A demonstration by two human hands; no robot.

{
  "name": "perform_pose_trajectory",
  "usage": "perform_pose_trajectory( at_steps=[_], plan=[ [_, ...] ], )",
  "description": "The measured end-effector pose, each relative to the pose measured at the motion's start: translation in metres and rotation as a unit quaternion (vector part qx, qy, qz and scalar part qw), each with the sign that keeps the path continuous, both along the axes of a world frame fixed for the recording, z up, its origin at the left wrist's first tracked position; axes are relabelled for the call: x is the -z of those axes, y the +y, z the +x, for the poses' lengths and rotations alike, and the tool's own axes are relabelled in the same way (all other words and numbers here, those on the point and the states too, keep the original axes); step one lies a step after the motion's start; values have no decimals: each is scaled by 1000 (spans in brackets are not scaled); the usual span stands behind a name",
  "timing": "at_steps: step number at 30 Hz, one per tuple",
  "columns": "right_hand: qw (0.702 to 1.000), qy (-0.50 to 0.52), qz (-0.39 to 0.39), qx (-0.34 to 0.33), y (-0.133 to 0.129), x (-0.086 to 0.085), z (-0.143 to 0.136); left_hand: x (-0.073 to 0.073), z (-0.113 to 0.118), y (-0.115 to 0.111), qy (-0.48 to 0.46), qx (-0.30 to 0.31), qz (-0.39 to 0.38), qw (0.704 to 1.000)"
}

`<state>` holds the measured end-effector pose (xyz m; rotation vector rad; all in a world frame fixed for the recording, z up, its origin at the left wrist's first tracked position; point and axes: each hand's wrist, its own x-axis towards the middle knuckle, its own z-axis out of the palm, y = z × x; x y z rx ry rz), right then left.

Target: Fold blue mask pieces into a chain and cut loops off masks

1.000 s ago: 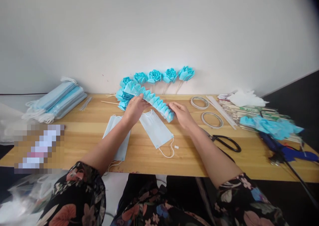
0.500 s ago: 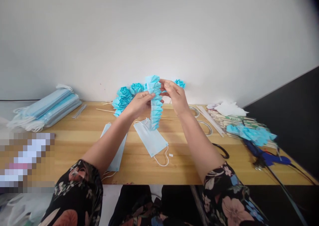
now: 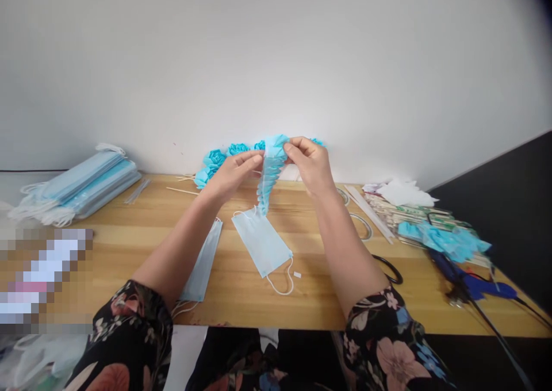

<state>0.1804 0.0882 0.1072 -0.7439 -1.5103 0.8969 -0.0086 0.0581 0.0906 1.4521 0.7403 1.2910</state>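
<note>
A light-blue strip of folded, pleated petals point(image 3: 271, 169) hangs upright between my hands over the table. My right hand point(image 3: 311, 164) is closed, pinching the strip's upper right edge between thumb and fingers. At the strip's left edge, my left hand point(image 3: 237, 172) is closed with thumb and fingertips against it; the fingers behind are partly hidden. Below the strip lies a pale blue face mask point(image 3: 264, 244) with white ear loops. Another face mask point(image 3: 204, 264) is partly covered by my left forearm. Several blue folded flowers point(image 3: 214, 160) sit behind my hands by the wall.
A stack of face masks point(image 3: 81, 181) lies at the left. To the right are tape rolls point(image 3: 361, 225), white strips point(image 3: 371, 213), a pile of thin sticks point(image 3: 414, 214) with blue pieces point(image 3: 446, 238) on top, and a blue glue gun point(image 3: 480, 286) with a cord.
The pleated strip has turned and its lower end has swung left. My right hand has closed on its top edge; my left hand has shifted from its front to its left edge.
</note>
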Motion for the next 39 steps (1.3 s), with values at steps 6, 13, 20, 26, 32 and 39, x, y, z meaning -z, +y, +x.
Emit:
perform_pose_trajectory(
  at_steps=[6, 13, 20, 26, 32, 39],
  plan=[
    [999, -3, -18, -32, -4, 5, -11, -5, 9, -4, -25, -108, 5, 994],
    [998, -9, -28, -54, -12, 2, -9, -8, 16, -9, -25, -150, 1, 988],
    [999, -31, 10, -5, -11, 4, -10, -7, 17, -11, -2, -110, 12, 994],
    [998, -18, -35, -42, -8, 5, -7, -8, 14, -11, -26, -129, 3, 991],
    [993, -58, -37, -93, -13, 0, -4, -4, 13, -8, -52, -148, 5, 988],
    [999, -27, -9, -41, -10, 3, -6, -3, 14, -7, -84, -76, -22, 993]
  ],
)
